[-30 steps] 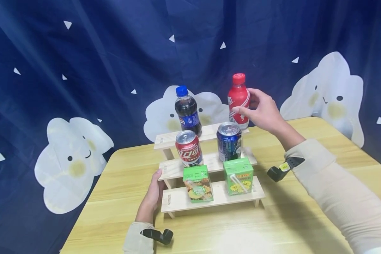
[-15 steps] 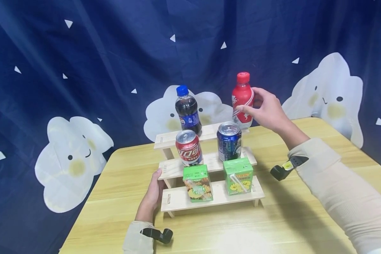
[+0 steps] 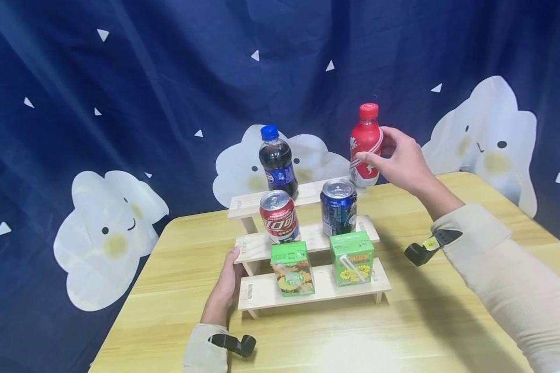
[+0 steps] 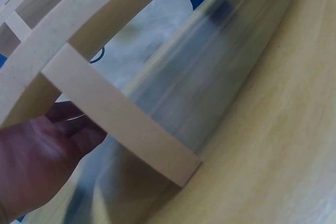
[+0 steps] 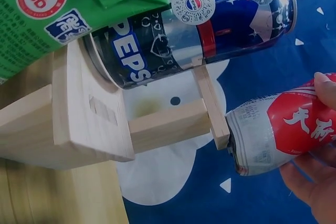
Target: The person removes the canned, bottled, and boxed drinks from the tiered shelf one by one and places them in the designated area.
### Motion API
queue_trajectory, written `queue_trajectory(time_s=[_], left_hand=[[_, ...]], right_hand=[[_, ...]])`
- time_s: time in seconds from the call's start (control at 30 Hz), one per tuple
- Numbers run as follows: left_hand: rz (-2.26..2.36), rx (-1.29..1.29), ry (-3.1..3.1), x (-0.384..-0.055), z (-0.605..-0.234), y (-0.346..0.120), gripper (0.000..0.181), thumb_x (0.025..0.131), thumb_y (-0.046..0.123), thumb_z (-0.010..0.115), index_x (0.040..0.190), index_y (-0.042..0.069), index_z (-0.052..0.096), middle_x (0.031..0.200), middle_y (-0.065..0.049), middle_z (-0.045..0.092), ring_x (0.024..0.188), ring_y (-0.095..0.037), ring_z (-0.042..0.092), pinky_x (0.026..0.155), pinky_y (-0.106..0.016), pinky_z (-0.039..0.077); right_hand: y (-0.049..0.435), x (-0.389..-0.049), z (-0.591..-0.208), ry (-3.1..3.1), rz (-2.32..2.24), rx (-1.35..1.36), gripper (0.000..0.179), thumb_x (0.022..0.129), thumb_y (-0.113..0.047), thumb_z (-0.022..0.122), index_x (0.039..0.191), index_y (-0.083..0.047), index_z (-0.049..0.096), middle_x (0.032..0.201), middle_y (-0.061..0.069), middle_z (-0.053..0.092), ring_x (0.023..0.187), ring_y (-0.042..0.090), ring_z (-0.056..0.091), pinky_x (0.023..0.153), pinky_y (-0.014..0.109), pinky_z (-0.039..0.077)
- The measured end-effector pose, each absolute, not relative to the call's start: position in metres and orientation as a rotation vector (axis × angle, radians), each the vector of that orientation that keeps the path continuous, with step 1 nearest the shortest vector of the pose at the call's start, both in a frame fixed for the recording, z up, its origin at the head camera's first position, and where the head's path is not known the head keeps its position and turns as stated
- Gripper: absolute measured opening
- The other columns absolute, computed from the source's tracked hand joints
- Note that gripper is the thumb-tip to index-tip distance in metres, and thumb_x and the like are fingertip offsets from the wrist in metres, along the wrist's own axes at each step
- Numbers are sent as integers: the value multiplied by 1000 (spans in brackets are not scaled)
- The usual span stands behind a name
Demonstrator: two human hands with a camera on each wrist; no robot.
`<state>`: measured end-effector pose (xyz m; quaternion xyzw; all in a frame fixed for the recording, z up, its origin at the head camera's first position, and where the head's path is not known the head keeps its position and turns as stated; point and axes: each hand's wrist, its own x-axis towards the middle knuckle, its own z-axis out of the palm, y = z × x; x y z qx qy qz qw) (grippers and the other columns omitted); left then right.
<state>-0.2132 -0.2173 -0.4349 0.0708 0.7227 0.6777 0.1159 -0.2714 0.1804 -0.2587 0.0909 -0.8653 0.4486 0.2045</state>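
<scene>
My right hand holds a red bottle with a red cap and pale base, thumb in front and fingers behind. In the right wrist view, the base of this bottle sits right at the outer end of the top tier. My left hand grips the left side of a three-tier wooden display stand, its thumb by the middle tier's end. The left wrist view has its fingers curled behind a wooden leg. A cola bottle with a blue cap stands on the top tier's left.
On the middle tier stand a red can and a blue Pepsi can. Two green drink cartons, a left one and a right one, stand on the bottom tier. A blue curtain hangs behind the wooden table.
My right hand has moved the red bottle to the right, to the end of the top tier. The left hand, the stand and the other drinks have stayed in place.
</scene>
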Motion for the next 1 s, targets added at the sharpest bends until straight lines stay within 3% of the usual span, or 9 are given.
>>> queue_trajectory(time_s=[0.3, 0.47, 0.7, 1.0], left_hand=[[1956, 213, 2112, -214, -432, -218, 70, 96, 56, 3, 150, 12, 15, 141, -26, 33, 119, -31, 44, 94, -43, 41], [1965, 258, 2137, -214, -433, -218, 72, 96, 56, 4, 149, 7, 16, 142, -29, 31, 123, -37, 42, 98, -46, 38], [1995, 183, 2105, -216, -438, -220, 67, 97, 55, 7, 148, 13, 22, 142, -22, 35, 126, -36, 40, 99, -43, 36], [1955, 230, 2148, -213, -435, -219, 73, 95, 58, 5, 148, 10, 18, 141, -28, 34, 123, -37, 43, 99, -48, 38]], right_hand=[[186, -270, -259, -2416, 1244, 183, 73, 83, -42, 69, 140, -6, 42, 123, 17, 57, 108, 33, 57, 91, 50, 47], [188, -269, -259, -2418, 1238, 167, 73, 83, -42, 69, 140, -6, 41, 123, 18, 57, 109, 33, 56, 91, 51, 47], [193, -268, -262, -2423, 1208, 149, 74, 83, -41, 70, 140, -5, 40, 124, 19, 56, 109, 34, 56, 90, 51, 47], [201, -268, -274, -2437, 1198, 151, 73, 83, -40, 70, 139, -2, 41, 122, 22, 56, 108, 37, 56, 88, 52, 47]])
